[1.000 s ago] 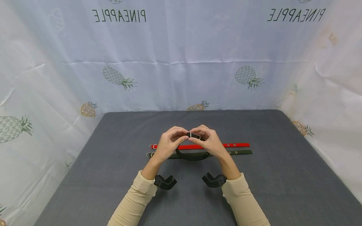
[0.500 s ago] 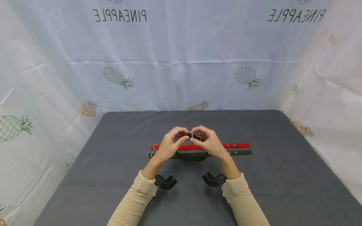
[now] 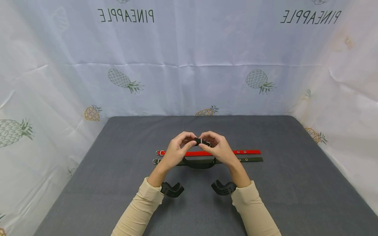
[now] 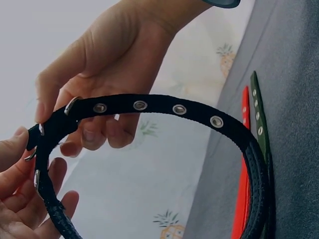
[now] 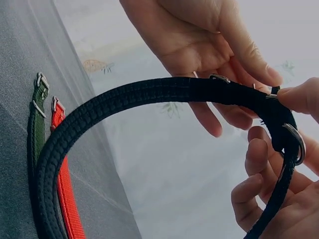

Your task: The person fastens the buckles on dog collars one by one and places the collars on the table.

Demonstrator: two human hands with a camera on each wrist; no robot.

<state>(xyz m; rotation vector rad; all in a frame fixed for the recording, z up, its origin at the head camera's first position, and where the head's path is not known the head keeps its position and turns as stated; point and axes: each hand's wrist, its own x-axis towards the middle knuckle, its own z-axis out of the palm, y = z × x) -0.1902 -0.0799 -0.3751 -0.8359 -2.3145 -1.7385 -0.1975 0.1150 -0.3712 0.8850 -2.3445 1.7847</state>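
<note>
Both hands hold a black pet collar (image 3: 200, 166) bent into a loop above the table. My left hand (image 3: 174, 152) pinches it between thumb and fingers at the strap's fastening end, and my right hand (image 3: 220, 149) pinches right beside it. In the left wrist view, metal eyelets (image 4: 179, 109) run along the strap near my right hand. A metal D-ring (image 5: 301, 149) sits on my right hand's side, and a metal loop (image 5: 220, 78) on the left hand's side. Fingertips partly cover the fastening. The padded part of the loop hangs lowest.
Behind and below the hands, a red collar (image 3: 249, 151) and a green collar (image 3: 254, 159) lie flat and parallel on the grey table (image 3: 118, 183). Black wrist mounts (image 3: 172, 190) sit on both wrists. A pineapple-print curtain (image 3: 189, 88) surrounds the table's back and sides.
The metal band between the fingertips has shifted slightly right, with a bit more black strap showing to its left. The hanging loop sits slightly lower; both hands stay nearly in place.
</note>
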